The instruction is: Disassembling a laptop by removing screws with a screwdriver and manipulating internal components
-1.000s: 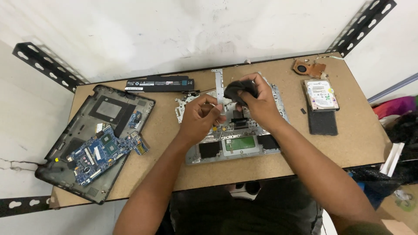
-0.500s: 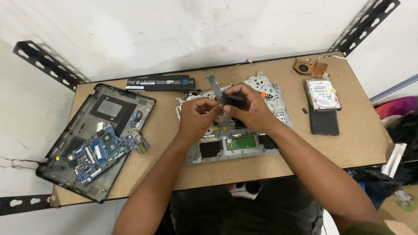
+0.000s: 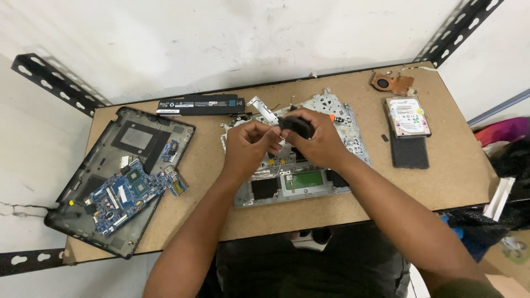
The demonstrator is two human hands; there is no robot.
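Observation:
Both hands meet above an opened laptop chassis (image 3: 337,132) at the table's middle. My right hand (image 3: 314,138) grips a small black part (image 3: 295,126), with an orange-tipped tool (image 3: 331,117) showing just past its fingers. My left hand (image 3: 248,146) pinches the left end of that same black part. A silver metal bracket (image 3: 264,109) lies on the chassis just beyond the fingers. The green trackpad board (image 3: 302,180) sits in the chassis near me.
A black laptop bottom case (image 3: 141,138) with a blue motherboard (image 3: 130,190) lies at left. A long black battery (image 3: 201,104) rests at the back. A hard drive (image 3: 408,116), a black pad (image 3: 409,152) and a copper heatsink fan (image 3: 391,83) sit at right.
The hands have drawn slightly toward me and left with the black part. The silver bracket that stood up between the hands now lies flat on the chassis behind them.

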